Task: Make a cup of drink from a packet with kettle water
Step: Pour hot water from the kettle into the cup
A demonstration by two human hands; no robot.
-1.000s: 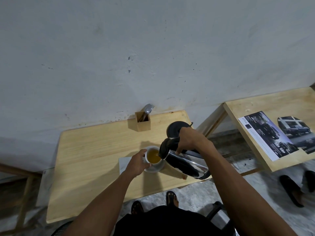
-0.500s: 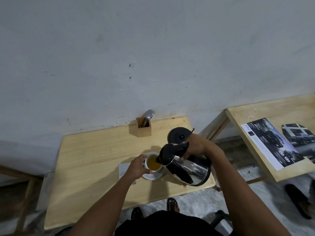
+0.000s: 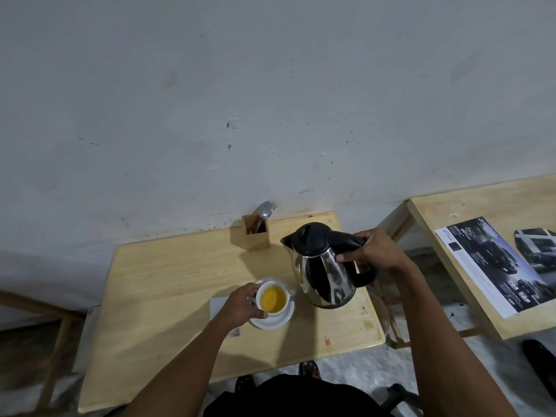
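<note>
A white cup [image 3: 273, 298] of yellow-orange drink stands on a white saucer [image 3: 278, 321] near the middle of the wooden table [image 3: 168, 296]. My left hand [image 3: 240, 303] grips the cup's left side. A steel kettle [image 3: 326, 273] with a black lid and handle stands upright just right of the cup, spout toward the back left. My right hand [image 3: 376, 249] is wrapped around its black handle. A white packet [image 3: 219, 305] lies flat under my left wrist, mostly hidden.
A small wooden holder [image 3: 255, 236] with a spoon and fork stands at the table's back edge by the wall. A second wooden table [image 3: 487, 212] to the right carries printed brochures [image 3: 493, 266]. My feet and sandals show below the front edge.
The kettle was tilted with its spout over the cup; my right hand has swung it upright and back to the right. My left hand stayed on the cup.
</note>
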